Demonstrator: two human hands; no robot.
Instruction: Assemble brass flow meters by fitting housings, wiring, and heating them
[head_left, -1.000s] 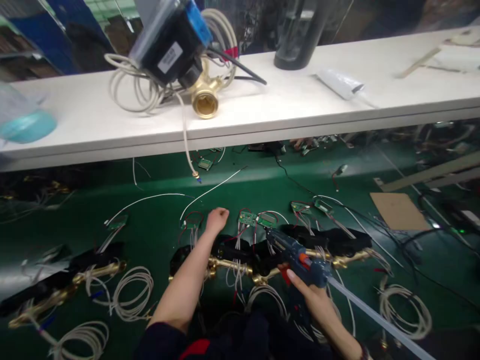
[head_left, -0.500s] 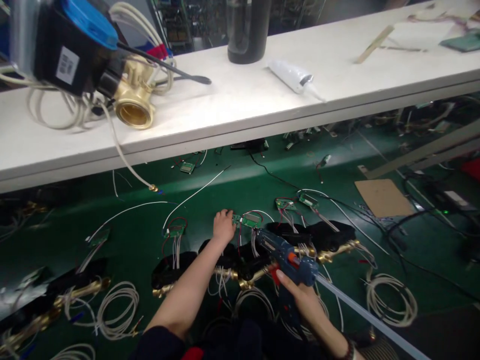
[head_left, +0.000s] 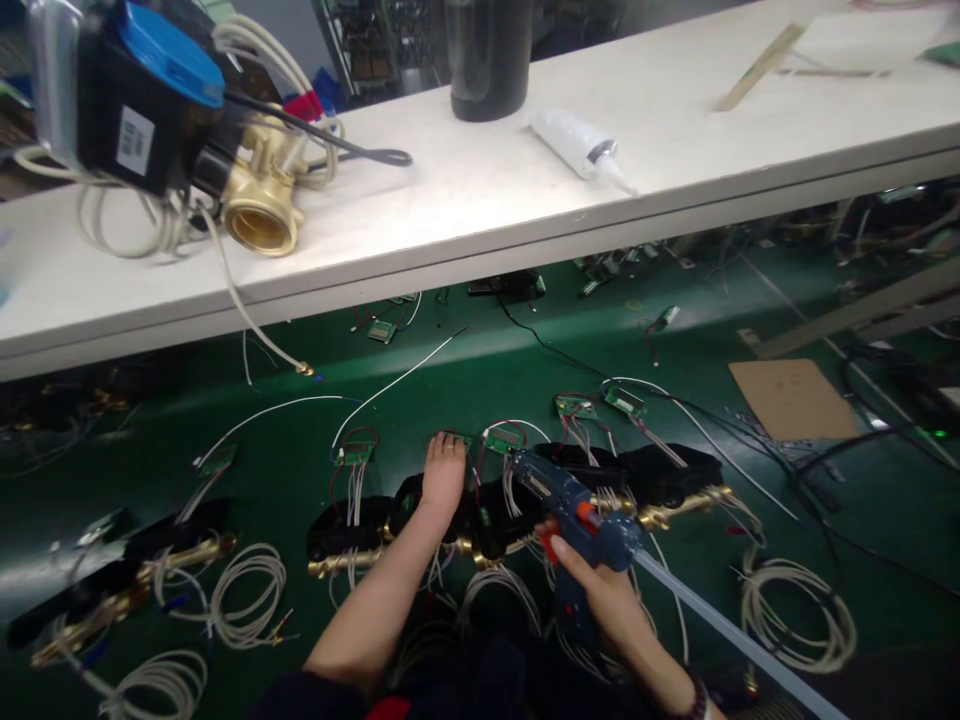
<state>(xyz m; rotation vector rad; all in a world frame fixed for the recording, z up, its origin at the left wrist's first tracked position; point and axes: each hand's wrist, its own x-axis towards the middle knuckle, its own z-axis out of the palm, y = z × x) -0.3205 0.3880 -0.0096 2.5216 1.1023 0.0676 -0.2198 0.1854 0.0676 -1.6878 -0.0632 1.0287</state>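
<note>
Here we were at the left of the green table (head_left: pixel 285 440), where a black plastic body on a brass pipe (head_left: pixel 176 535) lay aslant. Next along, a small green circuit board (head_left: pixel 355 454) sat just beyond another black body (head_left: pixel 349 525), joined to it by grey wires (head_left: pixel 355 490). Then the busy spot: the left hand (head_left: pixel 445 476) reached over a partly hidden green board (head_left: pixel 463 441), fingers close together; whether they pinched it, I couldn't tell. Right beside, a green display board (head_left: pixel 504 440) lay near the nozzle of a dark blue glue gun (head_left: pixel 581 515), and the right hand (head_left: pixel 604 590) was wrapped snugly round that gun. Further right came 2 more green boards (head_left: pixel 624 402), then a tan cardboard piece (head_left: pixel 793 398) toward the table's right edge. Progress? Wiring looked largely done; the boards lay outside the bodies, and how much gluing was left couldn't be told.
</note>
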